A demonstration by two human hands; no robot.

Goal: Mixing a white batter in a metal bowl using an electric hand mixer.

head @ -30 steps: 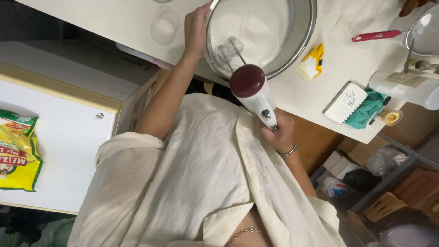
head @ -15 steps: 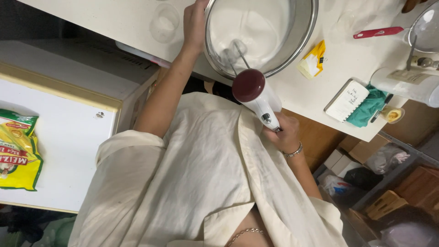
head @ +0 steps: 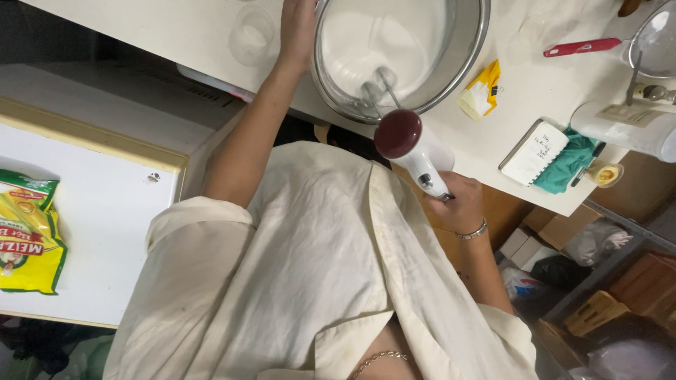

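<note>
Right hand (head: 461,205) wrapped around the handle of a white hand mixer (head: 415,148) with a dark red end, fingers closed tight on it; held just off the edge of the counter (head: 176,28), beaters angled down into the steel bowl (head: 401,53). Left hand (head: 297,24) laid against the bowl's outer rim, fingers partly hidden past the top edge, spread not to be told. Inside the bowl, a smooth white mixture, beaters dipped in at the near side. Just right of the bowl, a small yellow packet (head: 480,90), crumpled; beyond it a red-handled utensil (head: 581,47); nearer the counter's edge a small white notepad (head: 535,153) resting on a green cloth (head: 572,162). Far left, on a white surface with a pale wood rim, a yellow and green bag (head: 27,236) lying flat.
</note>
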